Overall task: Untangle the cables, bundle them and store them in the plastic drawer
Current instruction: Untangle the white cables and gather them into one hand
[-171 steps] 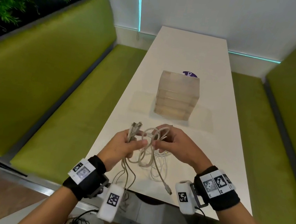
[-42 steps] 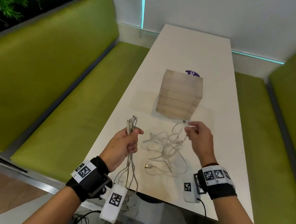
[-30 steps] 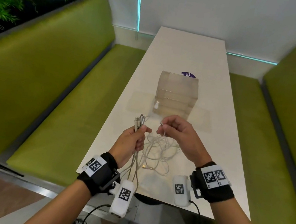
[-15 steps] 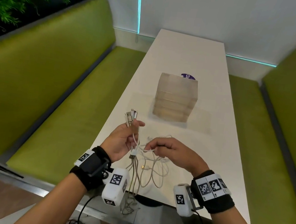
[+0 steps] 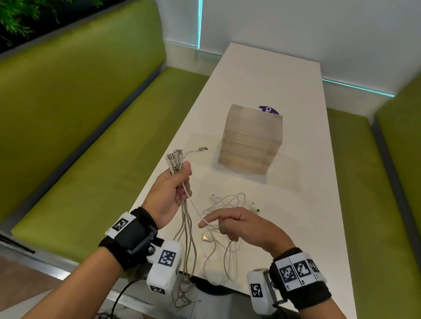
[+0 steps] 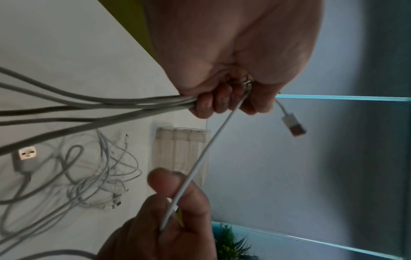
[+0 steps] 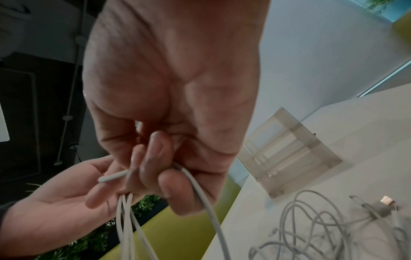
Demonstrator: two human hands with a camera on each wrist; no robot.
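My left hand [image 5: 175, 189] is raised over the table's left edge and grips a bundle of grey cables [image 5: 186, 237]; their plugs [image 5: 174, 160] stick up from the fist. One thin white cable [image 6: 200, 158] runs from that fist to my right hand [image 5: 237, 225], whose fingers [image 7: 160, 174] curl round it. Its USB plug [image 6: 293, 125] juts past my left hand [image 6: 222, 100]. A loose tangle of white cables [image 5: 227, 205] lies on the white table [image 5: 293, 199]. Behind it stands the translucent plastic drawer unit [image 5: 250, 140], all drawers closed.
Green benches [image 5: 83, 140] run along both sides of the narrow table. A purple sticker [image 5: 268, 110] shows behind the drawer unit. The held cables hang over the near table edge [image 5: 185, 286] toward the floor.
My right hand has slid down the thin white cable, away from my left hand and toward me. My left hand has lifted slightly, and the thin cable's plug now sticks out of the fist.
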